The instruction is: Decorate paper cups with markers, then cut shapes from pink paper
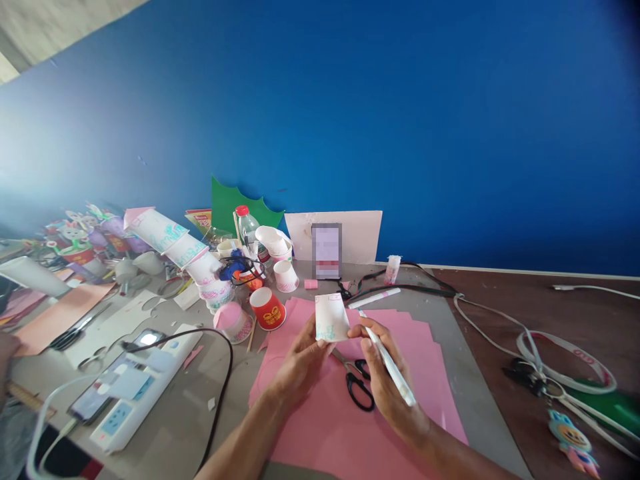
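My left hand (306, 352) is closed around the lower part of a white paper cup (331, 315), which stands upside down with pink marks near its top and teal drawing along its lower edge. In my right hand (387, 367) is a white marker (390, 365), its tip pointing up and left beside the cup. The right fingers also come close to the cup's lower right edge; whether they touch it I cannot tell. Below the cup, black-handled scissors (359, 392) lie on a stack of pink paper (320, 433), partly hidden by my hands.
A red paper cup (264, 305), a leaning tower of decorated cups (183, 250) and a bottle (246, 227) stand on the left. A power strip (120, 413) with a phone and cables lies nearer. Behind stand a blurred-out phone (327, 250) and a small jar (393, 269). Keys hang right.
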Motion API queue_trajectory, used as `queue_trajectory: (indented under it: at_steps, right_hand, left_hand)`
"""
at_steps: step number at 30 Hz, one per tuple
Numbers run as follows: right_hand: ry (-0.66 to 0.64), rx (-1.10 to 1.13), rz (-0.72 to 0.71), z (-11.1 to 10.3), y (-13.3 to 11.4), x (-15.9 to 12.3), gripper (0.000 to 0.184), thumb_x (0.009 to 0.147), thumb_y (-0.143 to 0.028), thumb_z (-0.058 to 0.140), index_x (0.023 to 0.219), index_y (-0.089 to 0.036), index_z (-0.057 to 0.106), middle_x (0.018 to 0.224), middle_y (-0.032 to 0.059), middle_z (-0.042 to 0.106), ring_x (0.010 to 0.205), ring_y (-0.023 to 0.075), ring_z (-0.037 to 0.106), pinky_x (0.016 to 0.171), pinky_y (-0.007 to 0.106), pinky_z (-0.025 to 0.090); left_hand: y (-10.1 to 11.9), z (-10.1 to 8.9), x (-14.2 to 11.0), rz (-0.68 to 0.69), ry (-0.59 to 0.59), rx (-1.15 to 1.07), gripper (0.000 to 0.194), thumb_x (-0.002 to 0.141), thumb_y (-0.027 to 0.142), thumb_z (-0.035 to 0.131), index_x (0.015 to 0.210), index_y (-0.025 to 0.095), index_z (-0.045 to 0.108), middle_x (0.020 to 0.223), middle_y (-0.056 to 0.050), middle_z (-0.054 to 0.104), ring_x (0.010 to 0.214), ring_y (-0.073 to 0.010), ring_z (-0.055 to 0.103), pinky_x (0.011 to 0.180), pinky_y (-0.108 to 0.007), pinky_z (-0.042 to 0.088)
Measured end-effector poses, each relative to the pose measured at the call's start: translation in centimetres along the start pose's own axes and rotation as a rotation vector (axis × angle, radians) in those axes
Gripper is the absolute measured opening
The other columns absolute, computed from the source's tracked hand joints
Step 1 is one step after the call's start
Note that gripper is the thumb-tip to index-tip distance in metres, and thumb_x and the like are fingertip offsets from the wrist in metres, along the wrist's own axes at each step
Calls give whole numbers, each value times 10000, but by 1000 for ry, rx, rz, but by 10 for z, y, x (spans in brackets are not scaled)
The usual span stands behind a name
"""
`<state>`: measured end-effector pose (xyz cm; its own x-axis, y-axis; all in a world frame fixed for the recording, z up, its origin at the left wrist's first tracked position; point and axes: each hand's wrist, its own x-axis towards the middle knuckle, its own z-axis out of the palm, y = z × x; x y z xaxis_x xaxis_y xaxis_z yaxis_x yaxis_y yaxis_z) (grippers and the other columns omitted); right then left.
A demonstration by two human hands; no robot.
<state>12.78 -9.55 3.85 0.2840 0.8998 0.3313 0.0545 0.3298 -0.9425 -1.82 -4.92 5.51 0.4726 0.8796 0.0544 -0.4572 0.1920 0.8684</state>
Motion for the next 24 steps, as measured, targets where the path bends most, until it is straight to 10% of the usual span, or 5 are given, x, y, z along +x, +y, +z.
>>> queue_trajectory:
  at_steps: [24]
  right_hand:
    - [-70, 37, 25, -5, -24, 7, 308, 962, -492, 519, 1077, -229, 632, 780, 26, 690, 764, 203, 686, 686, 299, 595]
  left_hand:
    - [-2, 3, -3, -50, 52, 58, 524, 821, 338, 730, 1309, 216, 582, 1139, -96, 701, 1189, -301, 564, 973, -403, 448]
